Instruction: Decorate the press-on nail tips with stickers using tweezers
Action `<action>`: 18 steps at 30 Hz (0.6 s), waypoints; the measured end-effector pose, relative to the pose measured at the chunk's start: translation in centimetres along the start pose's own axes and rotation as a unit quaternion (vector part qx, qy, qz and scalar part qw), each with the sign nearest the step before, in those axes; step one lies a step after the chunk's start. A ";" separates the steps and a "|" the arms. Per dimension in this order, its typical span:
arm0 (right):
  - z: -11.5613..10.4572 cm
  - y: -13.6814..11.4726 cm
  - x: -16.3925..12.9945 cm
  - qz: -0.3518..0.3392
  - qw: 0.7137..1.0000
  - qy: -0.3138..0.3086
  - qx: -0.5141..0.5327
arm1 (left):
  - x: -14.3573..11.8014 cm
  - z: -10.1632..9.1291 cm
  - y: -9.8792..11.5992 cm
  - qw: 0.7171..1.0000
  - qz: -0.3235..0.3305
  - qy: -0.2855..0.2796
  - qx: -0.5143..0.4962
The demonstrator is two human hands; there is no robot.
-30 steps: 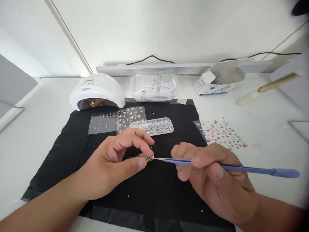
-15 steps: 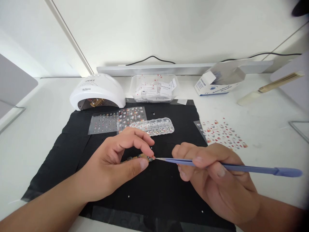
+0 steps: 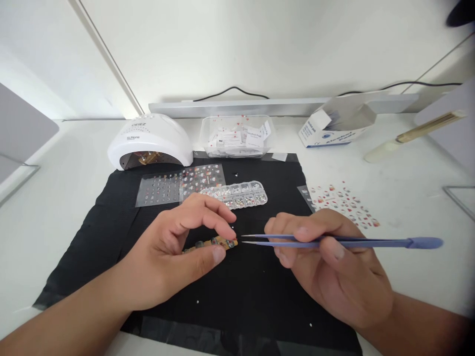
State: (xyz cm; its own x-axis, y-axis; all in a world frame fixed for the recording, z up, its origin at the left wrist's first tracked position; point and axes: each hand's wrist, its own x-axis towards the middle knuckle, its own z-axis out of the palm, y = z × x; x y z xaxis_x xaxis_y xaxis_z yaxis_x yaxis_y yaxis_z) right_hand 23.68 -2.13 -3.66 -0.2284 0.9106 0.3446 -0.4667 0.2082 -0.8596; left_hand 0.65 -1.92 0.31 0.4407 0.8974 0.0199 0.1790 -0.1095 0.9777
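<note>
Tweezers [image 3: 334, 242], blue and slightly parted at the tips, sit pinched in the right hand [image 3: 334, 267], tips just beside a decorated nail strip [image 3: 213, 243]. The left hand [image 3: 178, 247] curls around that strip, thumb and forefinger gripping it over the black mat [image 3: 111, 207].

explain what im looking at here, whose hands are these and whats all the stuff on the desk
The one picture comes from a camera worn on a person's head, looking down at their own bare hands. The left hand pinches a small decorated nail stick. The right hand holds blue tweezers, tips slightly apart and just short of the stick. Both work over a black mat on a white desk. Behind lie sticker sheets, a clear bead box, a white nail lamp, a tub of packets and a cardboard box.
</note>
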 end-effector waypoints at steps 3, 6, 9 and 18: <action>0.1 0.0 -0.1 0.006 1.000 -0.006 0.006 | 0.1 0.0 -0.1 1.000 0.001 -0.012 -0.013; 0.1 0.0 -0.2 0.004 1.000 -0.009 0.004 | 0.1 0.1 -0.1 1.000 -0.005 -0.019 -0.023; 0.1 0.1 -0.3 0.003 1.000 -0.009 0.003 | 0.1 0.1 -0.1 0.999 -0.010 -0.027 -0.026; 0.3 0.1 -0.3 0.003 1.000 -0.006 0.013 | 0.1 0.2 0.1 0.999 -0.017 -0.025 -0.029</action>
State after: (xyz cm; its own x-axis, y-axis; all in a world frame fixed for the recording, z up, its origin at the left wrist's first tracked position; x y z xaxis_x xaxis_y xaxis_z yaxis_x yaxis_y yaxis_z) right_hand 23.47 -2.51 -3.73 -0.2413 0.9076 0.3435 -0.4878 0.1925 -0.8515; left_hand 0.87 -1.91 0.42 0.4788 0.8776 -0.0225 0.1441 -0.0532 0.9881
